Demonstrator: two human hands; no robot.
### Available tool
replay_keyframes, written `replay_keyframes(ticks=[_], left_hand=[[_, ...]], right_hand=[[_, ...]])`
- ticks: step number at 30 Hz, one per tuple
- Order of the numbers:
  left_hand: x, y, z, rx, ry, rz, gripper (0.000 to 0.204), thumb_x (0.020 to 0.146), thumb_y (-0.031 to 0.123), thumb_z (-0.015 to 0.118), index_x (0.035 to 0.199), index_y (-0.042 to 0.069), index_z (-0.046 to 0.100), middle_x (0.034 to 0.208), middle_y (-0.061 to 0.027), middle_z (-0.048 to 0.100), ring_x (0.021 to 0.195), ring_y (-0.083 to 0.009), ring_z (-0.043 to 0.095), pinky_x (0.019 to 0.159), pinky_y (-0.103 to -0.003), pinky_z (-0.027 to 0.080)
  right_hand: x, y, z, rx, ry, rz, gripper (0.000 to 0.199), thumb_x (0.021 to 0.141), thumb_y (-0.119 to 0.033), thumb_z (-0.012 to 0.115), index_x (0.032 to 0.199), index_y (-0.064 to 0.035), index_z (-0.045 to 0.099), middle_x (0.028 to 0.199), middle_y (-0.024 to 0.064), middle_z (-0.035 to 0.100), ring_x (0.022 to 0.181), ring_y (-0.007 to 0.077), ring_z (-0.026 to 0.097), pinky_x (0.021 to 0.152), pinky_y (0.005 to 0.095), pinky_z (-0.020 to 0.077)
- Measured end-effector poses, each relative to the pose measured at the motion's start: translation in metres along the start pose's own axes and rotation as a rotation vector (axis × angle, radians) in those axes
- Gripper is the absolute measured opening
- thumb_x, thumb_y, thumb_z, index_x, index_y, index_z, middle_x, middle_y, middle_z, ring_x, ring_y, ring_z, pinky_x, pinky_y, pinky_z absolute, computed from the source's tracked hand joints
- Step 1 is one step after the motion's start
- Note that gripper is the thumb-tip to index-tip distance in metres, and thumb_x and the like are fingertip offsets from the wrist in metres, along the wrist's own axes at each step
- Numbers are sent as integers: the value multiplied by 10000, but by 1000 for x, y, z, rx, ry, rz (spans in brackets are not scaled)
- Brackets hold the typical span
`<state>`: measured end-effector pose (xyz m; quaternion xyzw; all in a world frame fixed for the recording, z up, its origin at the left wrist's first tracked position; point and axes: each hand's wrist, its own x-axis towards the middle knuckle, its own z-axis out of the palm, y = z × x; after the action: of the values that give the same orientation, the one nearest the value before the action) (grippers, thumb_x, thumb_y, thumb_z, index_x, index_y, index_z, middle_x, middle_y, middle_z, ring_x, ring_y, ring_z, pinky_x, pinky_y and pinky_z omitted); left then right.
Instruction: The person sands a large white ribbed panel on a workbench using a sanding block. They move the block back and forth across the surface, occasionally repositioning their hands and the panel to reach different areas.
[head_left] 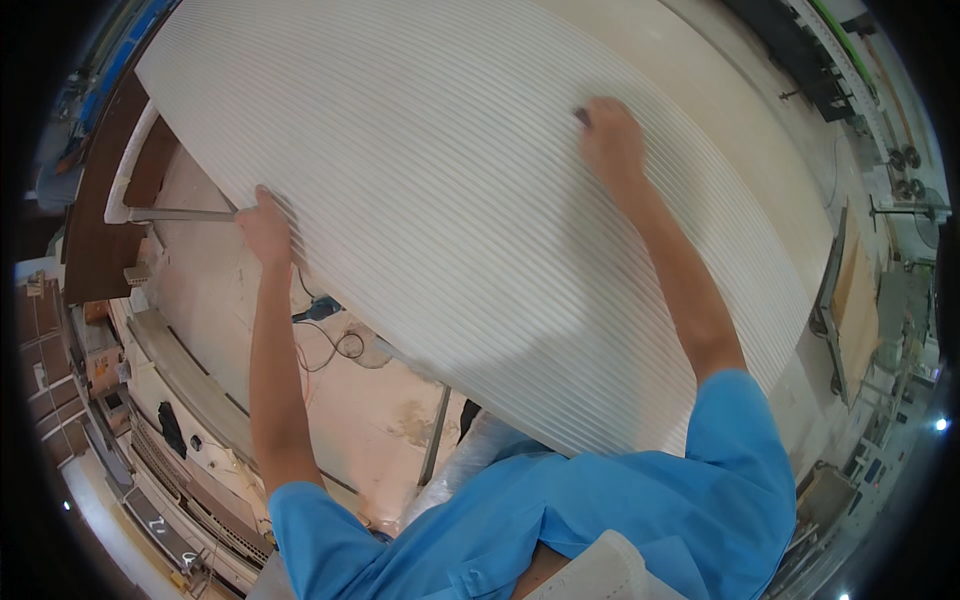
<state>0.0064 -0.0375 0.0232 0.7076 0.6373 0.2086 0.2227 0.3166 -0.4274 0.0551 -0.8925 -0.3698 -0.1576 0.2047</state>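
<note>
A large white panel (430, 190) with fine parallel ribs stretches across the view in front of me. My left hand (265, 230) grips its left edge, with one finger lying along the top and the other fingers partly hidden. Over the far right part of the ribbed face, my right hand (612, 140) is closed around a small dark piece (582, 117). Only the tip of that piece sticks out past the fingers, so its kind cannot be told. The tip is at or just above the ribs.
Under the panel, a metal frame bar (185, 214) with a white padded end (117, 185) reaches left. A corded power tool (318, 308) lies on the floor below. Wooden boards (855, 300) stand at the right, and a cluttered bench (170, 440) runs along the lower left.
</note>
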Motion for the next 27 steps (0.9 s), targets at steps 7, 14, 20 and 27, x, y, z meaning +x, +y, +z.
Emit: replay_keyframes(ticks=[7, 14, 20, 27], left_hand=[[5, 2, 1, -14, -8, 9, 806, 993, 549, 496, 1302, -192, 418, 1295, -392, 564, 1230, -495, 561, 1067, -482, 422], [15, -14, 3, 82, -79, 131, 832, 998, 560, 480, 1294, -215, 410, 1271, -394, 574, 1223, -494, 566, 1058, -476, 422], [0, -7, 1, -81, -35, 38, 819, 1003, 552, 483, 1294, -211, 420, 1285, -373, 575, 1229, -475, 567, 1060, -462, 422], [-9, 10, -6, -50, -38, -2, 813, 1006, 519, 490, 1343, -211, 373, 1315, -377, 558, 1257, -461, 557, 1076, -460, 415]], right_hand=[[176, -112, 121, 148, -101, -45, 179, 882, -94, 588, 976, -20, 721, 1016, 172, 729, 986, 357, 692, 850, 475, 552], [-6, 20, -3, 128, -86, -81, 142, 824, -75, 639, 955, -51, 690, 979, 145, 700, 971, 350, 654, 841, 486, 536], [-164, 127, -117, -112, -91, 80, 228, 721, 27, 681, 939, -36, 657, 911, 154, 665, 895, 363, 642, 760, 459, 530], [70, -39, 54, 128, -58, -17, 98, 846, -58, 617, 916, -39, 683, 930, 165, 696, 906, 370, 662, 793, 490, 539]])
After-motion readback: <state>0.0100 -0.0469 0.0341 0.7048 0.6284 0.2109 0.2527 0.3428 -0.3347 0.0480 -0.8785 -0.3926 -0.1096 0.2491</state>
